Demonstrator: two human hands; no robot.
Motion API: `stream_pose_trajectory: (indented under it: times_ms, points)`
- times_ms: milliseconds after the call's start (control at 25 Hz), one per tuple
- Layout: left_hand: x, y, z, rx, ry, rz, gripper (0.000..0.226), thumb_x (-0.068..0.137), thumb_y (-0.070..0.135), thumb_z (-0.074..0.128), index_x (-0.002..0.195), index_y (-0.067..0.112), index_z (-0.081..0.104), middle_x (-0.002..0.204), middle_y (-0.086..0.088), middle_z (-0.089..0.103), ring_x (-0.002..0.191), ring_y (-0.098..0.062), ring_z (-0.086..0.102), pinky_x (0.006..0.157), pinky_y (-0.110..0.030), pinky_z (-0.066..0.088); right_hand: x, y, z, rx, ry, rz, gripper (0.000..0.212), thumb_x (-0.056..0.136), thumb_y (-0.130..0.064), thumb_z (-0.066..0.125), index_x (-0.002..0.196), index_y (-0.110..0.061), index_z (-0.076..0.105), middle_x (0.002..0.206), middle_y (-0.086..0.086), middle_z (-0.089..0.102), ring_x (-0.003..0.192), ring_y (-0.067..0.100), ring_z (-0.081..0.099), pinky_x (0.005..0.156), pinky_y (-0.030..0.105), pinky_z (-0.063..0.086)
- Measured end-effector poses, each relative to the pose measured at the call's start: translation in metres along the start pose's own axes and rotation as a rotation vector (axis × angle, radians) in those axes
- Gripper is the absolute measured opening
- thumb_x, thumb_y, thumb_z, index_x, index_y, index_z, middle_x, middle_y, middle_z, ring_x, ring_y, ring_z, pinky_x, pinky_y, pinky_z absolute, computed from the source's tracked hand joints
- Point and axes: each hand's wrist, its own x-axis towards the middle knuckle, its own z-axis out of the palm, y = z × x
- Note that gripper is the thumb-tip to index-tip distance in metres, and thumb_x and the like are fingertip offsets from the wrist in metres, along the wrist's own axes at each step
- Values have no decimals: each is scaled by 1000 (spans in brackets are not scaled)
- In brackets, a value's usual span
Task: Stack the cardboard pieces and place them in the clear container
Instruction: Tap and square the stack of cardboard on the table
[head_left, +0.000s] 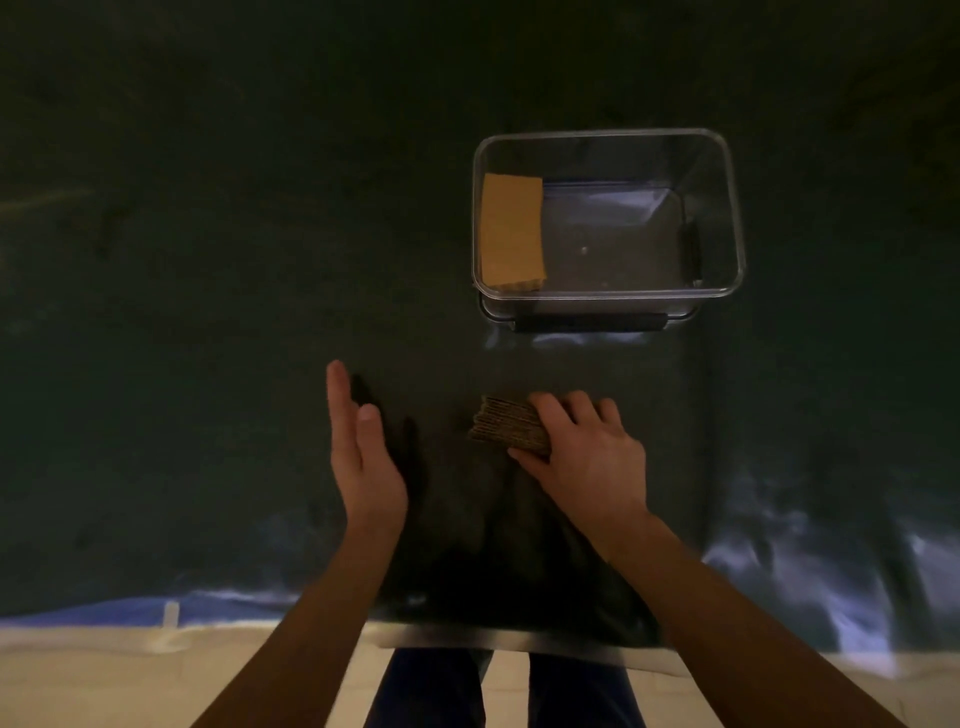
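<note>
The left hand (363, 457) stands on edge with its fingers straight, together and empty, palm facing the stack, likely set as a stop to square the pieces against. Well to the right of those fingertips, the right hand (587, 452) has its fingers curled over the far edge of the cardboard stack (506, 423) and its thumb on the near edge, clamping it so the layers stay aligned; the light is dim, so the layer count is unclear. Beyond its fingers sits the container (608, 135), one earlier stack (511, 234) against its left wall, leaving room beside it.
</note>
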Motion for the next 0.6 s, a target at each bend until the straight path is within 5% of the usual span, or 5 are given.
stream_pose_trajectory:
  times_ms: [200, 360, 520, 600]
  points:
    - [-56, 12, 52, -64, -437, -143, 65, 91, 46, 45, 152, 26, 34, 153, 10, 42, 141, -6, 39, 114, -25, 33, -1, 2, -2, 17, -17, 8, 55, 80, -53, 68, 126, -26, 55, 113, 4, 63, 100, 29, 57, 56, 39, 57]
    - [-33, 17, 49, -253, -162, -195, 66, 95, 38, 41, 155, 21, 22, 160, 9, 30, 145, 0, 28, 121, -26, 22, -2, 1, -2, 0, -15, 7, 54, 78, -52, 70, 124, -26, 56, 111, 3, 63, 100, 28, 57, 55, 37, 55]
    - [-52, 26, 57, -130, -477, -204, 65, 91, 46, 50, 152, 30, 33, 153, 15, 42, 140, -1, 38, 120, -36, 28, -4, 4, -2, 14, 3, -9, 54, 77, -47, 73, 122, -22, 58, 109, 6, 65, 96, 29, 59, 54, 38, 56]
    - [-34, 23, 48, -190, -386, -201, 58, 93, 40, 47, 149, 29, 33, 158, 7, 37, 143, -3, 34, 122, -37, 23, -5, 6, -1, -11, -5, -25, 59, 76, -50, 73, 127, -25, 54, 113, 4, 64, 99, 28, 58, 57, 39, 57]
